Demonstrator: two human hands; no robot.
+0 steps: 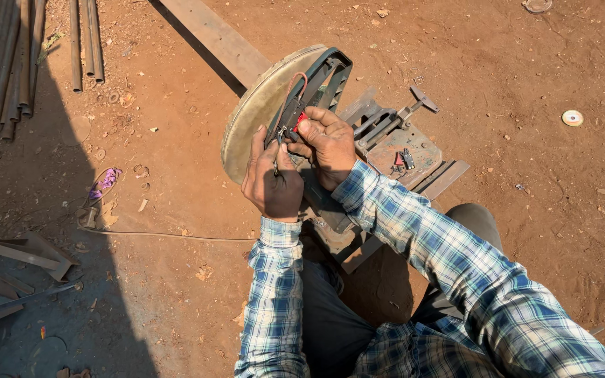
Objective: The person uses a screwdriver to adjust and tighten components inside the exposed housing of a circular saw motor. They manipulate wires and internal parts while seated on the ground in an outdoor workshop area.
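On red dirt ground point(526, 84), a chop saw point(330, 140) sits at the centre, just beyond the knees of a person in a blue plaid shirt. Far left, a bundle of metal pipes point(8, 63) lies on the ground, and a long flat steel bar point(211, 38) runs from the far edge down behind the saw. Near left, angle-iron scraps point(15, 255) rest in shadow, with a thin cable point(169, 236) trailing across the dirt toward the saw. A worn cutting disc point(573, 117) lies well off to the right.

The saw's round guard point(257, 108) stands on edge, its flat face turned left, and the dark handle point(327, 77) rises beside it, slanting from near-left to far-right. The vise and base plate point(404, 147) stretch away to the right.

The left hand point(271, 178) is curled, fingertips pinching a small tool or wire at the handle's switch. The right hand point(327, 143) is closed around the handle's lower part, its thumb pressing beside a small red switch piece point(298, 122). Both hands crowd the switch, hiding most of it.
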